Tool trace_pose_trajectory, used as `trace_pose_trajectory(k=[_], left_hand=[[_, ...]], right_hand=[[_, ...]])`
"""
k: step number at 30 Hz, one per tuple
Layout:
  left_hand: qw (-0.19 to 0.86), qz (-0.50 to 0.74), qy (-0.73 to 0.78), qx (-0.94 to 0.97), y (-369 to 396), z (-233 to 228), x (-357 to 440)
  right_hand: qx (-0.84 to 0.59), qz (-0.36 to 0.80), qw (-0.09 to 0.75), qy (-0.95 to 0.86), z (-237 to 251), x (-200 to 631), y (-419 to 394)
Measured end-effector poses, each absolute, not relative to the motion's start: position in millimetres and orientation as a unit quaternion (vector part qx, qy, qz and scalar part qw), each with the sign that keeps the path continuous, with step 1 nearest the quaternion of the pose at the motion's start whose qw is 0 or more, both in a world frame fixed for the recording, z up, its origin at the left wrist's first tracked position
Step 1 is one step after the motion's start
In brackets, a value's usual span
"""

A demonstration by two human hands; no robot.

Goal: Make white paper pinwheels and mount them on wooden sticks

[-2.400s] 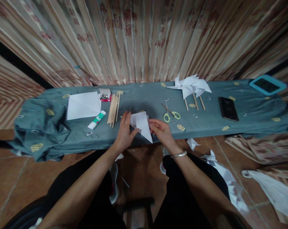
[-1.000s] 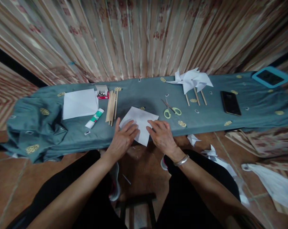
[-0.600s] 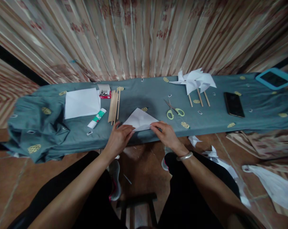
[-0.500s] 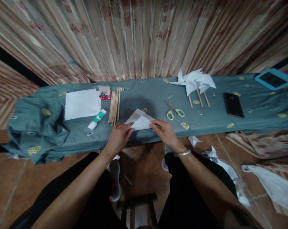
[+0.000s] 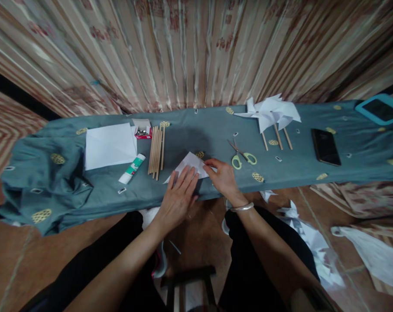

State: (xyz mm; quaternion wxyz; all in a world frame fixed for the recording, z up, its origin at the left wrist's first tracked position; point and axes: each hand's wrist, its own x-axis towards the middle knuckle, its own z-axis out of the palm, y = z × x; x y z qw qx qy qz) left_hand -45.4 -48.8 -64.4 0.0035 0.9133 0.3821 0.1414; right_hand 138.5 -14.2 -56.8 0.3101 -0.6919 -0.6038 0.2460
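A folded sheet of white paper [image 5: 187, 163], triangular in outline, lies at the near edge of the cloth-covered table [image 5: 212, 130]. Flat on top of it rests my left hand [image 5: 180, 193], fingers stretched out and pressing the paper down. My right hand [image 5: 222, 175], with a silver bangle at the wrist, pinches the paper's right side between thumb and fingers. Just right of that hand lie scissors [image 5: 243, 157] with pale green handles. To the left are several wooden sticks [image 5: 155, 151] and a green and white glue stick [image 5: 131, 169].
White paper sheets [image 5: 110, 145] and an open red box [image 5: 142, 129] of small metal pieces lie at the left. White paper pinwheels [image 5: 270, 113] on sticks, a black phone [image 5: 325, 146] and a blue-framed tablet [image 5: 380, 109] sit rightward. Paper scraps [image 5: 308, 234] litter the floor.
My left hand has let go of the paper's left edge and now lies flat across it. The right hand keeps its hold at the right side. The view has shifted slightly.
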Motion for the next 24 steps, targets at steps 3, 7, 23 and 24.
trace_pose_trajectory(k=[3, 7, 23, 24], left_hand=[[0.019, 0.125, 0.393, 0.911, -47.8, -69.4, -45.6], [0.036, 0.114, 0.404, 0.907, -45.1, -70.2, -47.1], [0.05, 0.107, 0.416, 0.902, -41.3, -69.0, -44.9], [0.051, 0.107, 0.416, 0.902, -41.2, -69.0, -44.9]], right_hand=[[-0.702, 0.219, 0.294, -0.611, -58.7, 135.8, -13.4], [-0.708, 0.199, 0.293, -0.611, -60.0, 134.2, -11.9], [-0.725, 0.185, 0.279, -0.602, -61.2, 131.1, -7.9], [-0.725, 0.185, 0.279, -0.603, -61.1, 131.1, -7.8]])
